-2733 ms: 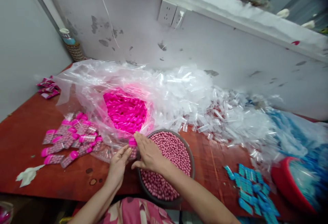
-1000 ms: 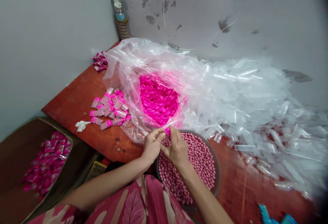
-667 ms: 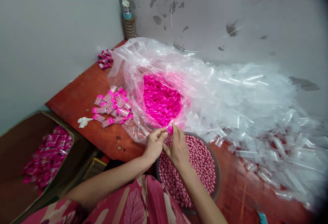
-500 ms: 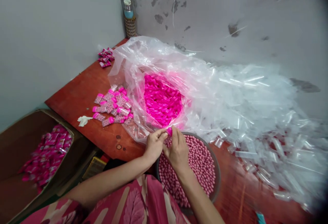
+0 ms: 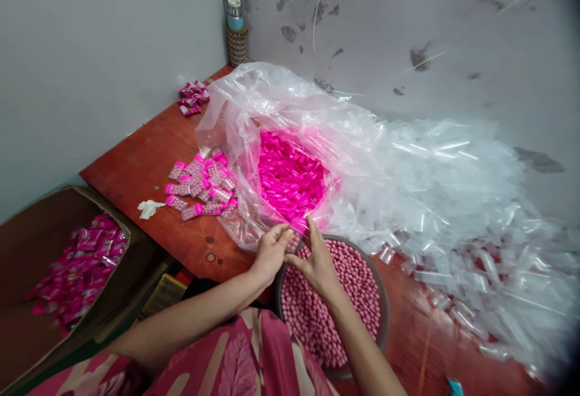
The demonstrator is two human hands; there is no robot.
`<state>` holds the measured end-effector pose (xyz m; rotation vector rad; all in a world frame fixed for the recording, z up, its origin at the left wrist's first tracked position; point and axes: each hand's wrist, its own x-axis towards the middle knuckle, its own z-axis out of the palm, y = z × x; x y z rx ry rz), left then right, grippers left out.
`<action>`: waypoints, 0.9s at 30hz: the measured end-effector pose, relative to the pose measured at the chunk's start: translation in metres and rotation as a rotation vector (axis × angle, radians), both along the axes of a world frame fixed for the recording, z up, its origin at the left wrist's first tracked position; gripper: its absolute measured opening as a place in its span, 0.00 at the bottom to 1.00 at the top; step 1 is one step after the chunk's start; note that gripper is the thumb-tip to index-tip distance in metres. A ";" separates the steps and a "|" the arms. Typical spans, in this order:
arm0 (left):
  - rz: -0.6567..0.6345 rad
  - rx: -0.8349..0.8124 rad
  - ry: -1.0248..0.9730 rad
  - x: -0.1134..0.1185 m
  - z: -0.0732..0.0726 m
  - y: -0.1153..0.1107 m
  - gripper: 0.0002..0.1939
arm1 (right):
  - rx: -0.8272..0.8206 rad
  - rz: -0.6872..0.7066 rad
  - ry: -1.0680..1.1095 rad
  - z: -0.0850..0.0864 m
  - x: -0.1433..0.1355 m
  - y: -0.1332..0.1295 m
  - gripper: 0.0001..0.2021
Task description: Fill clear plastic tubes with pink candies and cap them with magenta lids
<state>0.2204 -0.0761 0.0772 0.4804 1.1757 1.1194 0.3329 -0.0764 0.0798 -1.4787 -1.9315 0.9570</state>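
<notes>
The left hand [image 5: 270,256] pinches a bottle [image 5: 296,227] (right hand [image 5: 319,268] spread) near a bag [image 5: 247,103] of caps [image 5: 290,172] and bowl [image 5: 385,314] of beads [image 5: 347,299].

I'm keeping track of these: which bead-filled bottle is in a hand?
The pink-capped bottle in the left hand; the other bead-filled bottles lie heaped on the red table.

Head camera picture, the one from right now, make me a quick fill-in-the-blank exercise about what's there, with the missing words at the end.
1. The bowl is filled with little round balls coloured ____.
2. In the picture, the pile of filled containers lies to the ____ of the pink caps.
3. The hand whose forearm passes over the bowl is the person's ____ one.

Missing words: pink; left; right.
</notes>
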 end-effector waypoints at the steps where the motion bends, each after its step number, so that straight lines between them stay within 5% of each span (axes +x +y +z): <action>1: -0.011 0.010 -0.034 0.000 0.003 -0.001 0.11 | -0.008 0.010 0.012 0.003 0.002 0.001 0.39; 12: -0.092 0.054 -0.214 -0.001 0.032 -0.012 0.10 | 0.304 0.089 -0.130 0.026 0.015 -0.004 0.31; 18: -0.098 0.021 -0.128 -0.007 0.036 -0.017 0.10 | 0.478 0.143 -0.200 0.026 0.010 -0.012 0.32; 22: -0.150 0.014 -0.075 -0.014 0.029 -0.013 0.11 | 0.469 0.116 -0.207 0.016 0.008 -0.010 0.31; 27: -0.088 -0.015 -0.183 -0.020 0.014 -0.006 0.12 | 0.249 0.103 -0.151 0.006 -0.004 -0.009 0.36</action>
